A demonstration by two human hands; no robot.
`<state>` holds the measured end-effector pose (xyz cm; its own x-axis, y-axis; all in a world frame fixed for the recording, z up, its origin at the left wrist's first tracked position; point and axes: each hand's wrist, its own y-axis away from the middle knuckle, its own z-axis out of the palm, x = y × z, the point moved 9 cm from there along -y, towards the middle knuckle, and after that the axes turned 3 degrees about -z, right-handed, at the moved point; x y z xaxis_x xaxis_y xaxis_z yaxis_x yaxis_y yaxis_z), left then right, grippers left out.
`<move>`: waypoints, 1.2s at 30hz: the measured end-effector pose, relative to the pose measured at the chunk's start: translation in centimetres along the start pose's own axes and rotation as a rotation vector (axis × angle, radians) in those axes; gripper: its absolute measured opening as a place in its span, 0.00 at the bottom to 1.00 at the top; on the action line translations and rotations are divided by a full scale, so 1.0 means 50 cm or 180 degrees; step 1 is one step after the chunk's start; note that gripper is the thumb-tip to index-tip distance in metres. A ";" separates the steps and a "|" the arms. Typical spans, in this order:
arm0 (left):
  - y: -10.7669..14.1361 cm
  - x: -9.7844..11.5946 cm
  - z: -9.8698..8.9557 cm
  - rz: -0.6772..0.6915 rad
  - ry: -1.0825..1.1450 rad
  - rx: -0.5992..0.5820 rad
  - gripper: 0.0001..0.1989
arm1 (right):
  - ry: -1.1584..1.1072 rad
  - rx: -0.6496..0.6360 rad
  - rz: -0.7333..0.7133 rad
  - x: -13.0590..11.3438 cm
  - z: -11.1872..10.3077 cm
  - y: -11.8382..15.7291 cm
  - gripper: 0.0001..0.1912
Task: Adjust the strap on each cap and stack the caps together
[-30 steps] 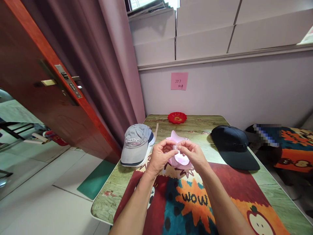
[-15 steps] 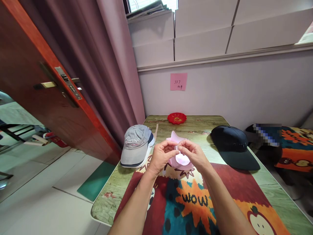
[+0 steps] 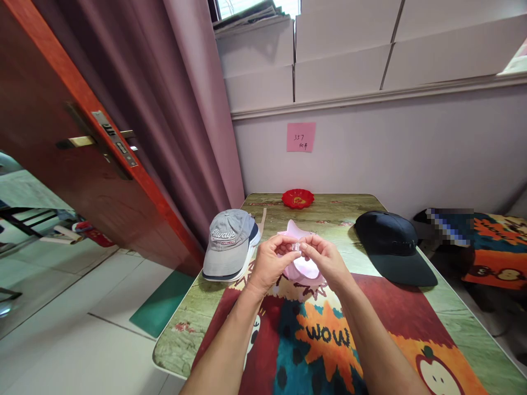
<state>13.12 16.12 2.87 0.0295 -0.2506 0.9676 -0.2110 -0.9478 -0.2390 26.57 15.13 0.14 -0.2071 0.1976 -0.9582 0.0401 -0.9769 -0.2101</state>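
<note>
A pink cap sits at the middle of the table, partly hidden behind my hands. At its near side my left hand pinches one end of the cap's strap between thumb and fingers. My right hand pinches the strap from the other side, its fingertips almost meeting those of the left. Between the two thumbs shows a small pale, shiny piece, perhaps the strap's buckle; its details are too small to make out.
Stacked caps with a grey one on top lie left, a black cap right. At the back stands a red scalloped dish. A colourful mat covers the table's near part. A brown door stands left.
Both hands stay almost in place, pinching the strap. The small pale piece between the fingertips has shifted slightly left and looks a little more tilted.
</note>
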 end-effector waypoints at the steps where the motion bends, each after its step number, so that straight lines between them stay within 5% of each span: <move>1: 0.001 0.001 -0.001 -0.0002 0.0005 0.0014 0.12 | -0.0013 0.0014 -0.0029 0.000 0.000 0.000 0.20; 8: 0.008 0.006 0.001 -0.0105 0.0137 -0.0001 0.19 | -0.0007 -0.0054 -0.0184 -0.007 0.001 0.002 0.18; 19: 0.012 0.006 -0.007 -0.0338 -0.0149 0.0217 0.10 | 0.0665 -0.0314 -0.0792 -0.037 0.014 0.009 0.16; 27: 0.014 -0.002 -0.008 -0.0474 -0.0069 0.0342 0.11 | 0.1754 0.0081 -0.1293 -0.066 0.016 0.023 0.12; 36: 0.015 -0.027 -0.031 -0.0563 0.0335 0.0632 0.09 | 0.1827 0.0074 -0.1219 -0.056 0.008 0.018 0.12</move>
<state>11.39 16.04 1.52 -0.0549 -0.0658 0.9963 -0.0160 -0.9976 -0.0667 26.79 13.66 2.73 0.3480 0.5350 -0.7699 0.0450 -0.8298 -0.5563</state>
